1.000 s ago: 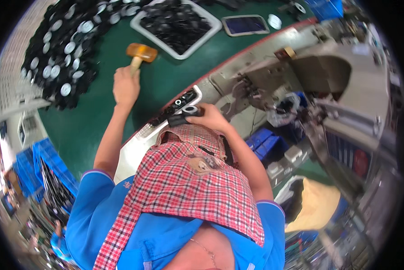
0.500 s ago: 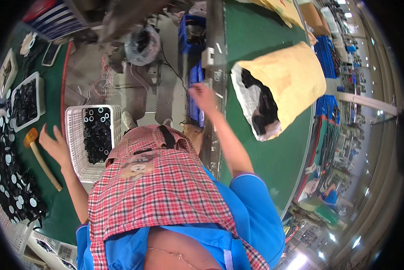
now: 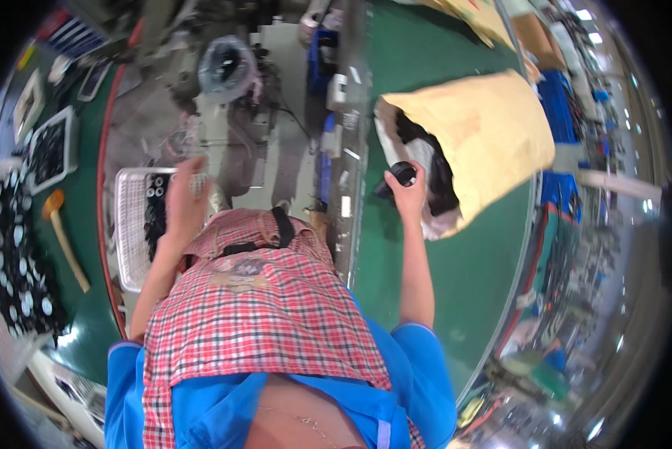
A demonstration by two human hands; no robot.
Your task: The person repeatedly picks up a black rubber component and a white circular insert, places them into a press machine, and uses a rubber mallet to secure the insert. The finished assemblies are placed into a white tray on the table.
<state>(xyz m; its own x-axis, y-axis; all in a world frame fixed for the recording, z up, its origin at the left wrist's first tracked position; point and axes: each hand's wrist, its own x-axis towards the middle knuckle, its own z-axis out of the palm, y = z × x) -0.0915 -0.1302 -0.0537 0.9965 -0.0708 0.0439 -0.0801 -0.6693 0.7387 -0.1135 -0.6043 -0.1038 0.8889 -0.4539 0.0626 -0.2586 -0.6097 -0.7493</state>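
At the mouth of a yellow sack [image 3: 493, 142], my right hand [image 3: 411, 196] is closed on a black ring-shaped part [image 3: 403, 173]. The sack lies on its side, its white lining showing, and black pieces [image 3: 446, 179] fill its opening. My left hand [image 3: 188, 202] is over the white plastic basket [image 3: 130, 224], smeared by motion, so its fingers are hard to make out. Black parts with white rings [image 3: 155, 196] lie inside that basket, partly hidden behind the hand.
On the left green table lie a mallet with an orange head [image 3: 54, 203], a white tray [image 3: 72, 142] of black parts and a heap of black parts with white discs [image 3: 18, 262]. The sack rests on the right green table [image 3: 456, 292]. A bag-lined bin [image 3: 227, 71] stands ahead.
My right hand has moved right from the table's edge to the sack's mouth and now holds the black part. My left hand has swung right, from beside the mallet to over the basket.
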